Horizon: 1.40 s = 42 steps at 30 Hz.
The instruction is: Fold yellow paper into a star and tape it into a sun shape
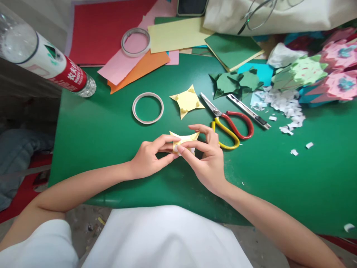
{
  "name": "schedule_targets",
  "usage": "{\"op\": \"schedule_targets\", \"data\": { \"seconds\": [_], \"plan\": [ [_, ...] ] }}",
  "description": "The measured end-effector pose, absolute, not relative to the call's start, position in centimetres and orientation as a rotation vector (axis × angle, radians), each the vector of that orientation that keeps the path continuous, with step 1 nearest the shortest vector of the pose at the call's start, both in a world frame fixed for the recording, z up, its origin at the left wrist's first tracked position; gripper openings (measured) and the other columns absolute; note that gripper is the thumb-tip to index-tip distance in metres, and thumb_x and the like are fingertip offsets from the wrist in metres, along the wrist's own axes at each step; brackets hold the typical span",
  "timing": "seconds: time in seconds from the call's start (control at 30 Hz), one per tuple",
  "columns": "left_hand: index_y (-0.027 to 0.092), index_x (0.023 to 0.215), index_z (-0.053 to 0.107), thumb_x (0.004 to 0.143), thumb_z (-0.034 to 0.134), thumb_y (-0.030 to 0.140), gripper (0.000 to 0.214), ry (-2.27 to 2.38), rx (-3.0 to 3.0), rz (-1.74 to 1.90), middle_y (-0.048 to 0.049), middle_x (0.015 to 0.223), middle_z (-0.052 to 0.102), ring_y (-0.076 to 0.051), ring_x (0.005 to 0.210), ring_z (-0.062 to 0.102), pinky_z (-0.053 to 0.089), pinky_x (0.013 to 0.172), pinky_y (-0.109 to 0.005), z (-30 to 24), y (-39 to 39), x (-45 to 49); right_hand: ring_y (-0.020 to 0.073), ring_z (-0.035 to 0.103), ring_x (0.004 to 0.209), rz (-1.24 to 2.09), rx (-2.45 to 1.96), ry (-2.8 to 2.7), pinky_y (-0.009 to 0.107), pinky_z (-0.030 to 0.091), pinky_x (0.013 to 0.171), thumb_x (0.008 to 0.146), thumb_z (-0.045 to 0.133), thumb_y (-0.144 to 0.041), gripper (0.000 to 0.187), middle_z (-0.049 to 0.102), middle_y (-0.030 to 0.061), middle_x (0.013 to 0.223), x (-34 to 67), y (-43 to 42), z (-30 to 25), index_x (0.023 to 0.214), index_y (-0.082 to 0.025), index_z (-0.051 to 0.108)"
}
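Note:
Between both hands I hold a small folded yellow paper piece with pointed corners, just above the table near its front edge. My left hand pinches its left side between thumb and fingers. My right hand is closed on the right side, thumb and index finger together at the lower edge, where small white patches show. A similar yellow paper star with curled edges lies just beyond. Right of it are scissors with one red and one yellow handle. The fingers partly hide the held piece.
A tape roll lies left of the star, another tape roll on coloured paper sheets. A utility knife, green folded pieces, white scraps and paper flowers are at right. A water bottle is at left.

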<state>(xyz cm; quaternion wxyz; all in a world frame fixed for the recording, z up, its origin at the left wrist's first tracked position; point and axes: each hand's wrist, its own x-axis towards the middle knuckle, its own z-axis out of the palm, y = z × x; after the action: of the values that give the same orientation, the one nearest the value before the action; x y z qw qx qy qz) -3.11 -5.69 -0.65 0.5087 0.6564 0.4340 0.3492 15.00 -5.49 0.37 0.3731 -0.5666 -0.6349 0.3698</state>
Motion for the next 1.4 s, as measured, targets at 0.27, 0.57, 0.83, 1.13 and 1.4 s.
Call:
{"op": "schedule_targets", "data": {
  "seconds": [0.27,0.57,0.83,1.13,1.4],
  "plan": [
    [0.021,0.118,0.056,0.088,0.066,0.022,0.032,1.038,1.590,0.845,-0.0036,0.113,0.075,-0.016,0.096,0.075,0.061,0.084,-0.016,-0.6,-5.7,-3.1,0.0257,0.053,0.115,0.936,-1.431,-1.627,0.053,0.034,0.101,0.083,0.071,-0.034,0.008,0.060,0.0039,0.120,15.0,-5.5,0.3,0.077,-0.031,0.076],
    [0.020,0.119,0.056,0.090,0.064,0.022,0.031,1.051,1.596,0.826,-0.0045,0.112,0.076,-0.015,0.092,0.076,0.061,0.080,-0.018,-0.7,-5.7,-3.2,0.0260,0.054,0.114,0.924,-1.417,-1.641,0.054,0.037,0.099,0.084,0.070,-0.035,0.009,0.060,0.0048,0.119,15.0,-5.5,0.1,0.079,-0.030,0.076],
    [0.020,0.117,0.056,0.092,0.058,0.017,0.025,1.049,1.621,0.854,-0.0030,0.107,0.076,-0.014,0.092,0.076,0.060,0.075,-0.013,-0.6,-5.7,-3.2,0.0247,0.056,0.112,0.850,-1.384,-1.684,0.050,0.040,0.095,0.086,0.069,-0.034,0.010,0.060,0.0054,0.118,15.0,-5.6,-0.2,0.081,-0.029,0.076],
    [0.024,0.116,0.050,0.090,0.058,0.015,0.029,1.092,1.520,0.856,0.0021,0.099,0.077,-0.015,0.090,0.076,0.062,0.078,-0.018,-1.0,-5.8,-3.4,0.0229,0.058,0.105,0.367,-1.247,-1.906,0.042,0.040,0.086,0.081,0.074,-0.025,0.004,0.062,0.0045,0.113,15.3,-5.5,-0.4,0.079,-0.029,0.074],
    [0.022,0.117,0.048,0.087,0.059,0.012,0.033,1.150,1.528,0.837,0.0040,0.081,0.076,-0.014,0.079,0.077,0.059,0.068,-0.017,-0.6,-5.8,-3.2,0.0173,0.061,0.100,-0.417,-0.956,-1.982,0.036,0.031,0.083,0.072,0.082,-0.031,0.016,0.069,-0.0066,0.100,15.8,-4.8,-1.0,0.081,-0.034,0.069]
  ]
}}
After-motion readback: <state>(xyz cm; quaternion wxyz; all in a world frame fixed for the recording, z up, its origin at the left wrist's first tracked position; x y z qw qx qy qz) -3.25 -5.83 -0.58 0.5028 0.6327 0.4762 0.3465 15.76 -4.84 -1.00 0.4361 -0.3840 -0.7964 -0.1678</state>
